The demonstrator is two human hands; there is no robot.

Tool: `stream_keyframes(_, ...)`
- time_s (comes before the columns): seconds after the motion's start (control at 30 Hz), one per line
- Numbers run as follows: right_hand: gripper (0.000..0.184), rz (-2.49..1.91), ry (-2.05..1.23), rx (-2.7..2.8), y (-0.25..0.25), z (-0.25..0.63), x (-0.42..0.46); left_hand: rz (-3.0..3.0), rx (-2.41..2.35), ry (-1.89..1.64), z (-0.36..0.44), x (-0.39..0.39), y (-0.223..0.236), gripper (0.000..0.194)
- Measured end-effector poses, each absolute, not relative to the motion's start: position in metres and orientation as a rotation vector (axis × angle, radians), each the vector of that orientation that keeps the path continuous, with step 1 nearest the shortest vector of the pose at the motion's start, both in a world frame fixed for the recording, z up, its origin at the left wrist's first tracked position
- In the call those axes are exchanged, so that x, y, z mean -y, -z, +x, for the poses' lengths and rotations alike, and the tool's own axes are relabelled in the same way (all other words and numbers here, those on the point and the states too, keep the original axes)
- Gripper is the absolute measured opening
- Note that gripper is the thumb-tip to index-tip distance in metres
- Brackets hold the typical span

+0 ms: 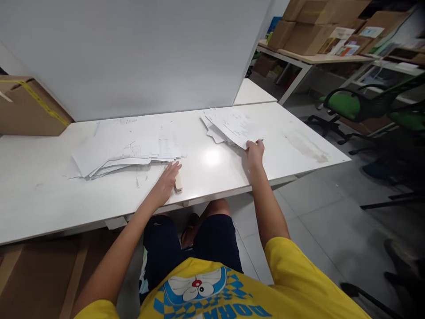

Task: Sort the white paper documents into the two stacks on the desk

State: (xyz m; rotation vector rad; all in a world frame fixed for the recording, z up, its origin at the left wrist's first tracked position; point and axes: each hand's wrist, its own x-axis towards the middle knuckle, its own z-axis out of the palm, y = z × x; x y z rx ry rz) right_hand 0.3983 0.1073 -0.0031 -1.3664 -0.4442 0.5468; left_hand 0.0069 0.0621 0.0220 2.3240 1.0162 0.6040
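My right hand (255, 153) is pinching the near corner of a printed sheet of paper (237, 126), raised a little above a small pile of papers (216, 134). My left hand (167, 182) lies low over the table with its fingers stretched out, close to the right end of a larger, uneven stack of papers (116, 153). Right beside those fingers is a small cream-coloured stapler (178, 183), its far end partly covered by the hand. Whether the left fingers touch the stapler is unclear.
The white table (212, 177) has a grey panel (149, 53) along its back. A cardboard box (31, 106) with yellow tape stands at the left. Beyond the right end are green chairs (343, 104) and another table (308, 57) stacked with boxes.
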Motion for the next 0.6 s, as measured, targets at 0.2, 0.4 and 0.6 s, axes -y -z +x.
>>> stream_keyframes(0.2,0.055,-1.763,-0.018,0.572,0.020,0.402,-0.101,2.276,-1.001,-0.585,0.008,-0.057,-0.023,0.075)
stream_keyframes(0.4,0.027,-1.798,-0.165,0.795,0.016,0.398,-0.099,2.333,-0.994,-0.733,0.007,-0.059,-0.022,0.067)
stream_keyframes(0.6,0.016,-1.656,-0.308,0.933,0.017,0.389,-0.098,2.372,-0.947,-1.067,0.007,-0.053,-0.017,0.057)
